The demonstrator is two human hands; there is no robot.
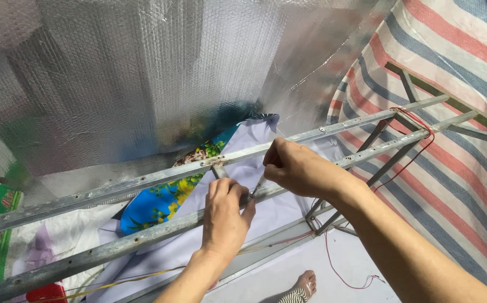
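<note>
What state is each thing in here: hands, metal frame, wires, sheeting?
left hand: closed on lower frame rail
right hand: fingers pinched shut, between rails
metal frame: tilted, bare rails
red wire: tied around frame, end dangling
foil sheet: hanging, crinkled
striped tarp: draped behind frame

You look at a dull grey metal frame (142,182), its angle bars speckled with rust. Behind it hangs a shiny silver foil sheet (142,73) with a bubbled pattern. To your right, a tarp (451,73) is striped red, blue and white. A banner (165,202) shows bright blue with yellow flowers and green leaves. A thin red wire (417,126) loops around the frame.
</note>
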